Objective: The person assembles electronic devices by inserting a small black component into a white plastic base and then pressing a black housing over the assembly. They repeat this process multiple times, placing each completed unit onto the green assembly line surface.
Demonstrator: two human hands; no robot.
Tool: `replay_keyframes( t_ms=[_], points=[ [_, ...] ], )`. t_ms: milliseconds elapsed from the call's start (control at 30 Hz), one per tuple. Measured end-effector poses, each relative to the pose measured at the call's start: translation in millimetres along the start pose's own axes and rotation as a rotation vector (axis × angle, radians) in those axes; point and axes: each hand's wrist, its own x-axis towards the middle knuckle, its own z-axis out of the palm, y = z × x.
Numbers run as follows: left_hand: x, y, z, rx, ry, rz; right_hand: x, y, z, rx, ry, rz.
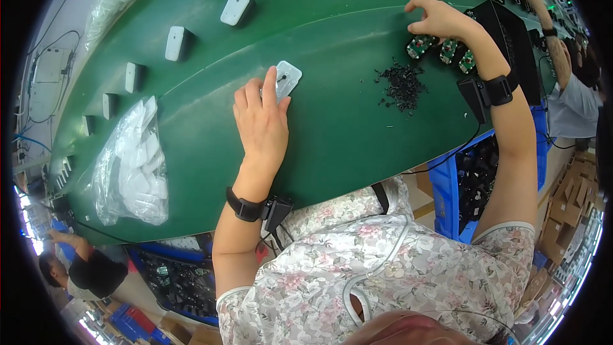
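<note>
Nearest: floral short-sleeved blouse (357,262). Left hand (260,124) lies flat, fingers extended, pinning a white rounded-rectangular plastic housing (287,78) on the green conveyor belt (332,134). Right hand (437,19) hovers half-curled, holding nothing, above small green circuit boards (447,50). Advice: keep the housing square and pressed down; lift a board by its edges.

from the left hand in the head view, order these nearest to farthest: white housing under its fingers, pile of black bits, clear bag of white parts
1. white housing, touching the left hand
2. clear bag of white parts, to its left
3. pile of black bits, to its right; close to the bag's distance, so this order is unsure
</note>
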Motion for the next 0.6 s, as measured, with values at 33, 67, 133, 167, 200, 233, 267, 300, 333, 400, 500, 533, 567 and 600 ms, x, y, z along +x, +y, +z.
replay_keyframes(
  t_ms=[33, 67, 133, 167, 200, 233, 267, 300, 333, 400, 500, 533, 567, 600],
  points=[
    [0.1, 0.5, 0.8, 0.001, 0.002, -0.003, 2.0, 1.7, -1.6, 0.116, 0.004, -0.004],
    [0.6, 0.4, 1.1, -0.001, 0.002, 0.0, 4.1, 3.7, -2.8, 0.232, 0.009, -0.008],
    [-1.7, -0.6, -1.0, -0.033, 0.009, -0.013, 13.9, 3.5, 9.9, 0.435, 0.185, -0.169],
    [-2.0, -0.7, -1.5, -0.04, 0.006, -0.009, 14.0, -2.1, 16.8, 0.635, 0.368, -0.326],
    [-2.7, -1.1, -2.3, -0.081, 0.019, 0.014, 7.8, -11.0, 30.3, 0.715, 0.46, -0.346],
    [0.1, -0.7, -2.1, -0.126, 0.035, 0.045, -1.1, -24.7, 41.7, 0.794, 0.562, -0.364],
    [0.8, -0.3, -1.0, -0.127, 0.034, 0.049, 5.5, -25.9, 59.8, 0.88, 0.534, -0.475],
    [1.5, 0.4, -1.2, -0.19, 0.013, 0.061, 10.4, -25.0, 79.1, 0.783, 0.62, -0.521],
    [1.4, -1.9, -1.1, -0.246, -0.003, 0.064, 4.2, -30.4, 82.7, 0.729, 0.588, -0.509],
    [2.0, -4.7, 1.3, -0.286, -0.015, 0.065, -8.1, -37.0, 90.2, 0.619, 0.514, -0.523],
    [2.8, -5.2, 2.0, -0.331, -0.029, 0.046, -10.3, -34.1, 96.4, 0.294, 0.634, -0.591],
    [5.1, -4.4, 3.0, -0.336, -0.03, 0.063, -12.3, -36.5, 94.6, 0.272, 0.638, -0.576],
    [5.2, -3.4, 0.5, -0.34, -0.024, 0.079, -23.7, -49.1, 89.2, 0.326, 0.594, -0.5],
    [4.4, -1.6, -3.6, -0.319, -0.015, 0.053, -33.6, -61.0, 89.1, 0.351, 0.607, -0.553]
  ],
)
